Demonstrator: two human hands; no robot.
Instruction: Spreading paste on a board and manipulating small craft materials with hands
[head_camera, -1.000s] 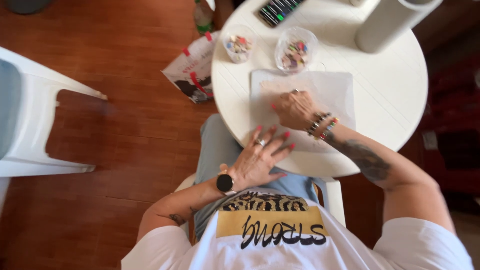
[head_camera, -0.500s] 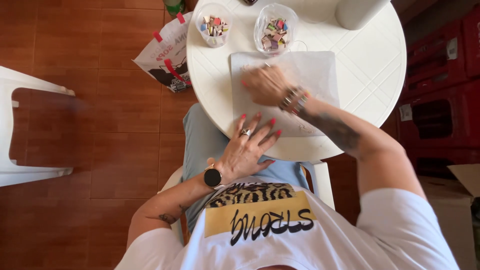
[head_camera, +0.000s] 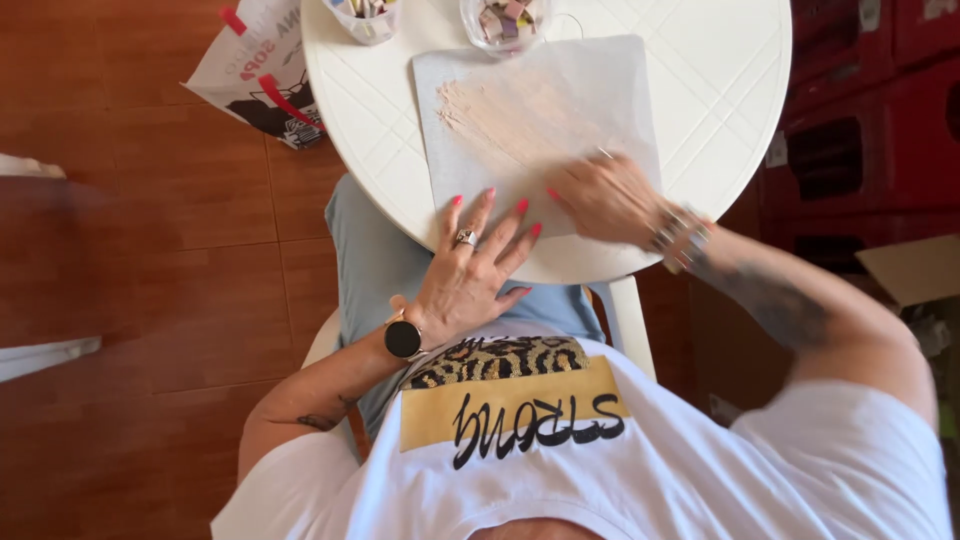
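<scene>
While both hands (head_camera: 480, 262) press it, the sheet (head_camera: 540, 110) runs lengthwise away.

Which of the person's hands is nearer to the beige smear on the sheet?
Right. The right hand lies on the sheet just below the beige smear; the left hand rests at the sheet's lower edge, farther away.

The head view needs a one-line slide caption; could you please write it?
Left hand steadies a pale sheet on a round white table while the right hand rubs across it.
</scene>
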